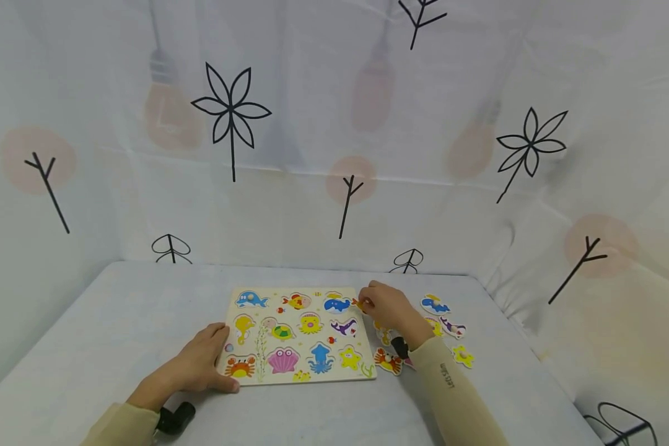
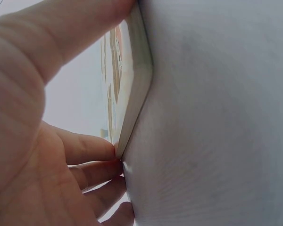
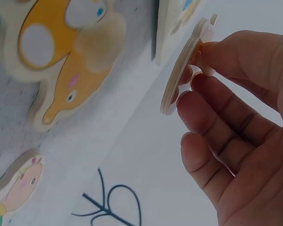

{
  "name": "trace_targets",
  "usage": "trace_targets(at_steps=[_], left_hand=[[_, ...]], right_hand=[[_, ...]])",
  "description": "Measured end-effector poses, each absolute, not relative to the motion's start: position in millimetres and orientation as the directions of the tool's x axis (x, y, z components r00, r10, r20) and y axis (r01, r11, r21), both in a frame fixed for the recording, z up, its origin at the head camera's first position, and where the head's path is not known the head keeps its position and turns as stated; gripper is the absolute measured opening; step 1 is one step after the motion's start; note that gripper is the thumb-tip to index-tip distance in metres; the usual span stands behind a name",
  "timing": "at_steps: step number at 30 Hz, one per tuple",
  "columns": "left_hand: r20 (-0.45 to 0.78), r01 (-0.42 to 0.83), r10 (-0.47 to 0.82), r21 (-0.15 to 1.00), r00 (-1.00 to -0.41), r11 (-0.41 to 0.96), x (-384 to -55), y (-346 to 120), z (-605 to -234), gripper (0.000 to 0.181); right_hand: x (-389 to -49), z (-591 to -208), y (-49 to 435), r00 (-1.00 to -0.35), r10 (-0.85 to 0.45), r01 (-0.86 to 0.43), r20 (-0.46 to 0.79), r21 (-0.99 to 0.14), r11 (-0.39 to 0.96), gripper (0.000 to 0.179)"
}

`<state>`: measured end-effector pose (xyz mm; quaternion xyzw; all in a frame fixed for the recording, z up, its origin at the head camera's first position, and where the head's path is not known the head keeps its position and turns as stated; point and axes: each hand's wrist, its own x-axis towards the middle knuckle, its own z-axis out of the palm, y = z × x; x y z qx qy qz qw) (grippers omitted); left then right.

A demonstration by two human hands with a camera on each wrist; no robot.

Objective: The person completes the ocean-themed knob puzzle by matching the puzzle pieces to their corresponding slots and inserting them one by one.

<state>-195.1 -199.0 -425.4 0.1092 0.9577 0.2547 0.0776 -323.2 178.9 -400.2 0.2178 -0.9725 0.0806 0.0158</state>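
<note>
A wooden puzzle board (image 1: 290, 313) with sea-animal pictures lies on the white table. My left hand (image 1: 197, 359) is at its near left corner, fingertips touching the left edge and thumb along the near edge. In the left wrist view the thumb and fingers span the board's corner. Just past the board's right edge, my right hand (image 1: 387, 306) pinches a wooden puzzle piece (image 3: 181, 70) between thumb and fingers. The piece is edge-on in the right wrist view, so its picture is mostly hidden; an orange-red end shows in the head view.
Right of the board lie several loose pieces: a crab (image 1: 388, 361), a blue whale (image 1: 435, 303), a purple-and-white one (image 1: 453, 327), a yellow starfish (image 1: 463, 356) and an orange seahorse (image 3: 61, 61). The right forearm partly covers others. A printed cloth (image 1: 290, 210) hangs behind the table.
</note>
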Motion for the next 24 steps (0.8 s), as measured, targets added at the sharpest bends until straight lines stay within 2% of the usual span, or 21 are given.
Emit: trace_targets(at_steps=[10, 24], left_hand=[[-0.101, 0.169, 0.25, 0.496, -0.963, 0.852, -197, -199, -427, 0.121], [-0.105, 0.165, 0.249, 0.499, -0.963, 0.85, -197, -201, -429, 0.12]], right_hand=[[-319, -398, 156, -0.872, -0.485, -0.489, 0.065, -0.122, 0.864, 0.013], [-334, -396, 108, -0.8, -0.596, -0.598, 0.07, -0.18, 0.781, 0.013]])
